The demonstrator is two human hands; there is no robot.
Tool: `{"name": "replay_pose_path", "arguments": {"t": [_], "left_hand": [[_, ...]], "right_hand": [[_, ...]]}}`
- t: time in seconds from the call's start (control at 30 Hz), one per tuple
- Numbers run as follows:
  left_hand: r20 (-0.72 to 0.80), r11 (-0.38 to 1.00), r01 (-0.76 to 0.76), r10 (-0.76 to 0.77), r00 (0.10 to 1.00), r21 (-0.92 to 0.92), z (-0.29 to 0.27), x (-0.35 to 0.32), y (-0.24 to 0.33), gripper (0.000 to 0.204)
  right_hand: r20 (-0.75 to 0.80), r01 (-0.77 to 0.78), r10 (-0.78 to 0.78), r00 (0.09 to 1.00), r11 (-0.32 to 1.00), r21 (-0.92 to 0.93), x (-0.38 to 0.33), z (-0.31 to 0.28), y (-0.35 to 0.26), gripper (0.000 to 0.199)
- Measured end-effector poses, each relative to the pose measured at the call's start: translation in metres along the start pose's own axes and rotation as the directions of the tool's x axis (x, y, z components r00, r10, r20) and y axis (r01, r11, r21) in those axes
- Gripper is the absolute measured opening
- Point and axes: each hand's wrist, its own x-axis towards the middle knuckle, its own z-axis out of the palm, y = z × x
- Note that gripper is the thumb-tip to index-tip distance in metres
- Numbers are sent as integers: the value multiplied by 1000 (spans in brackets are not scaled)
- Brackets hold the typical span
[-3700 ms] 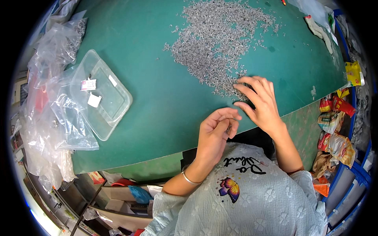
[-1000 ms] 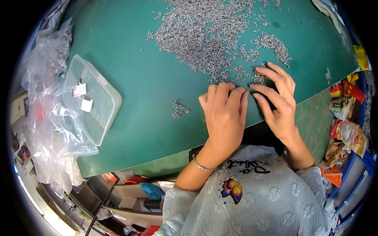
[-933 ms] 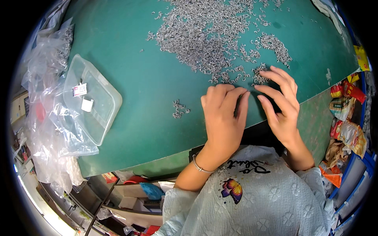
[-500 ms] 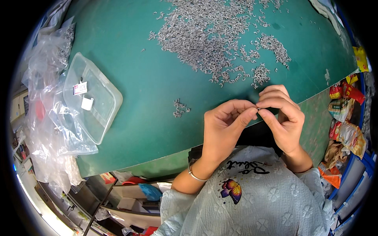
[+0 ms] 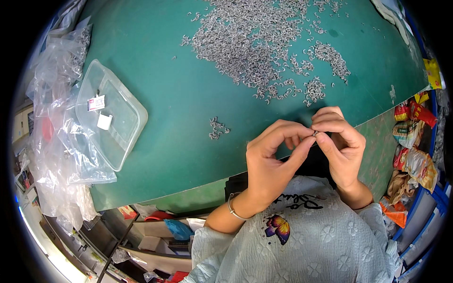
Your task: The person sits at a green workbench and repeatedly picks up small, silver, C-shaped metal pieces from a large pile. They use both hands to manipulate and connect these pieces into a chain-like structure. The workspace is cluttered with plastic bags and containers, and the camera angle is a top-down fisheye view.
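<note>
Over the near edge of the green table, my left hand and my right hand meet fingertip to fingertip. Between the pinched thumbs and forefingers is a small curved metal piece, mostly covered by the fingers. It resembles the C-shaped metal pieces heaped across the far middle of the table. Smaller groups lie apart from that heap: one cluster just beyond my right hand, another patch farther right, and a little group left of my left hand.
At the left, a clear plastic tub holding two small white packets rests beside crumpled clear plastic bags. Colourful packages are stacked beyond the table's right edge. Below the table at left are shelves with a blue bag.
My joined fingertips have shifted slightly right and down with the small metal piece, and my left hand has turned a little. The table and heaps appear slightly shifted in view.
</note>
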Motion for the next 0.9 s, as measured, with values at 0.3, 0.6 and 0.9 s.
{"name": "replay_pose_path", "arguments": {"t": [0.3,0.6,0.9], "left_hand": [[-12,964,8,-4,1000,265,-5,0,1,12],[-7,666,-158,238,971,729,-14,-1,-8,21],[6,584,-127,205,979,802,-16,-4,-9,22]], "right_hand": [[58,45,-25,998,932,-359,3,0,-1,13],[123,167,-114,986,661,-732,4,6,5,14],[175,264,-203,963,605,-751,8,2,15,18]]}}
